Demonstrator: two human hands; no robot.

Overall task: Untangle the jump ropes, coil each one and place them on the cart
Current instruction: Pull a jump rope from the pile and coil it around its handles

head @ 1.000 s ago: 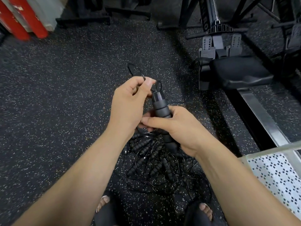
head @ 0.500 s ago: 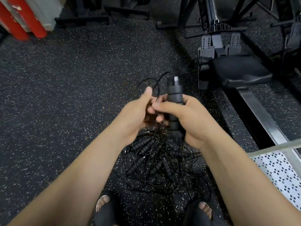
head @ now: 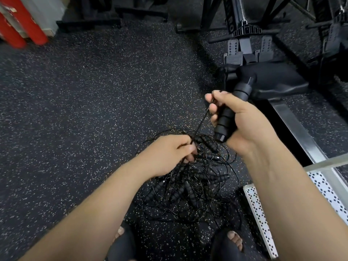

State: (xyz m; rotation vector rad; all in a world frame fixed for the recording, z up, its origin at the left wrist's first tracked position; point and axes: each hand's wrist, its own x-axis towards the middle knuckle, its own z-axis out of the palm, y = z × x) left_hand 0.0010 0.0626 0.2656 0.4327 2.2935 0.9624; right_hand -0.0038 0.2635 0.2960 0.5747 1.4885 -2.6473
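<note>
A tangle of black jump ropes [head: 190,187] with several ribbed handles lies on the speckled floor between my feet. My right hand [head: 243,119] grips one black ribbed handle [head: 228,117], tilted up to the right, and pinches its thin cord at the fingertips. That cord [head: 201,123] runs taut down to my left hand [head: 169,153], which is closed on it just above the pile. The white perforated cart [head: 259,219] shows at the lower right, partly hidden by my right forearm.
A rowing machine with a black seat [head: 273,81] and a steel rail [head: 293,129] stands at the right. Black equipment frames [head: 90,23] line the far side. Red posts [head: 20,25] stand at the far left. My sandalled feet [head: 233,240] are below the pile.
My hands have parted: the right one carried the handle up and right, tilting it, while the left dropped toward the pile along the cord, which is now stretched between them.
</note>
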